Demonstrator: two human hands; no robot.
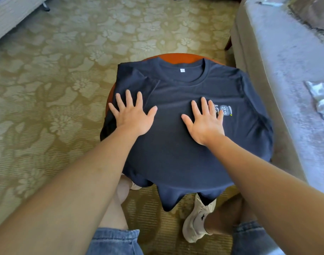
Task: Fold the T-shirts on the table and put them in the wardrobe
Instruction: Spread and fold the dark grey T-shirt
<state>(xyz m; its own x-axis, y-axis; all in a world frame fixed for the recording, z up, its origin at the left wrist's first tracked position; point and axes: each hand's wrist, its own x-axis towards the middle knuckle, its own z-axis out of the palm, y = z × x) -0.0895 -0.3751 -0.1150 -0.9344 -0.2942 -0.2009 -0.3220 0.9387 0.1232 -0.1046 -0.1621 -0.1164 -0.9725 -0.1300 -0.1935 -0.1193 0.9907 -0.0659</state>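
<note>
While the T-shirt (175,153) overhangs the table (175,55), left hand (133,118) and right hand (205,123) press it — fingers straight, spread.

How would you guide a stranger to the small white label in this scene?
Find the round wooden table draped with a navy T-shirt. Follow the shirt to its collar at the far edge. The label is the only white patch inside it.

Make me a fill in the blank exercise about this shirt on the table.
1. The dark navy T-shirt covers the round reddish wooden table, its collar pointing ____ from the person.
2. The left hand and right hand lie on it with palms facing ____.
3. Its small printed logo is nearest the ____ hand.

Missing words: away; down; right.
</note>
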